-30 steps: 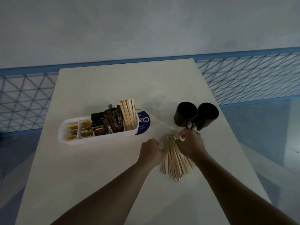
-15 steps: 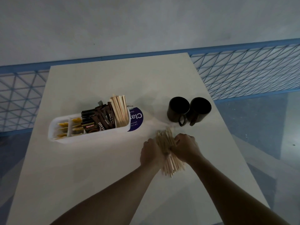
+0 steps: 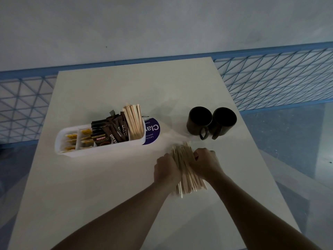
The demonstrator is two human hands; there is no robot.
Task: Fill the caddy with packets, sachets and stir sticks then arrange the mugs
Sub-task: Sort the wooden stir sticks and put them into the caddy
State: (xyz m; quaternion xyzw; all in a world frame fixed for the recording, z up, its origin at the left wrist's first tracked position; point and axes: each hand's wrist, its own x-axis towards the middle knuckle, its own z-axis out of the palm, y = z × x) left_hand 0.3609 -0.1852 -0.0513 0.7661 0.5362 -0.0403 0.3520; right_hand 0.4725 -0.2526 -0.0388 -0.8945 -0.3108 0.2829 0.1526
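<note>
A pale grey wall (image 3: pixel 162 24) fills the top of the view, and below it a blue wire-mesh railing (image 3: pixel 270 78) runs behind and beside a long off-white desk (image 3: pixel 108 195). Two bare forearms reach in from the bottom edge. The left hand (image 3: pixel 166 170) and the right hand (image 3: pixel 207 165) are curled round a loose bundle of wooden stir sticks (image 3: pixel 185 170) from either side, pressing it together between them. The bundle lies low on the desk, right of centre, its ends fanning out unevenly at the near and far ends. Left of the hands stands the caddy (image 3: pixel 100 150), a white oblong plastic tray with rounded corners, divided into compartments and set slightly askew on the desk. Beyond the hands, near the right edge, two dark mugs stand upright and touching, the left mug (image 3: pixel 199 121) and the right mug (image 3: pixel 225 121), both handles turned toward the person. In the caddy's middle compartment stand dark brown coffee packets (image 3: pixel 110 132); one reads "KOPIKO" on a red band, others "CITY CA", the rest of it hidden. Pale upright stir sticks (image 3: pixel 134 121) lean in the compartment to their right, rising above the rim. Small yellow sachets (image 3: pixel 79 139) fill the left compartments; their print is too small to read. At the caddy's right end sits a round purple label (image 3: pixel 152 130) with white letters "Cla".
</note>
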